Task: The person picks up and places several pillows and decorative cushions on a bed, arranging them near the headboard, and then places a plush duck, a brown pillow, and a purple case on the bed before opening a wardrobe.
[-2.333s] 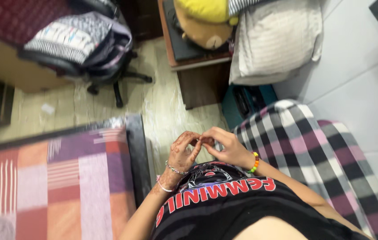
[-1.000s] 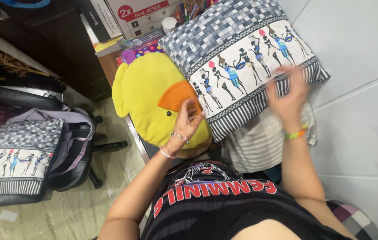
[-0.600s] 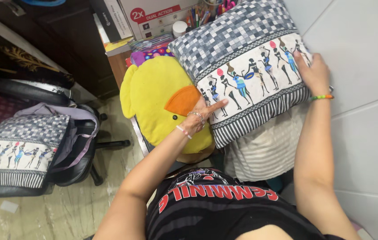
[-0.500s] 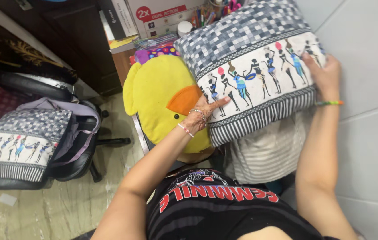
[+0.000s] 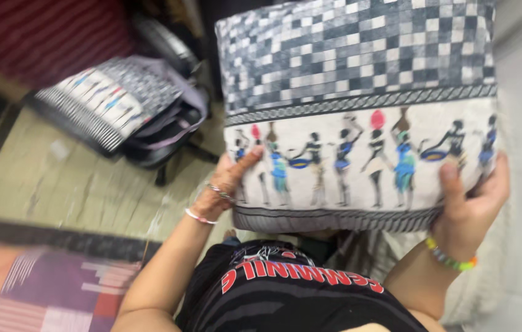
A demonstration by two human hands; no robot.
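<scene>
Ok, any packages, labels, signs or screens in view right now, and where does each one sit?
No packages, labels, signs or screens show.
Nearest thing: red printed lettering across the chest of the person's black shirt, bottom centre.
Grey checked cushion with a band of dancing figures: held up in front by the left hand and right hand; pictures only.
Matching cushion: lies on the dark office chair, upper left.

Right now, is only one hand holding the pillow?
No, both the left hand and the right hand grip the pillow at its lower corners.
</scene>
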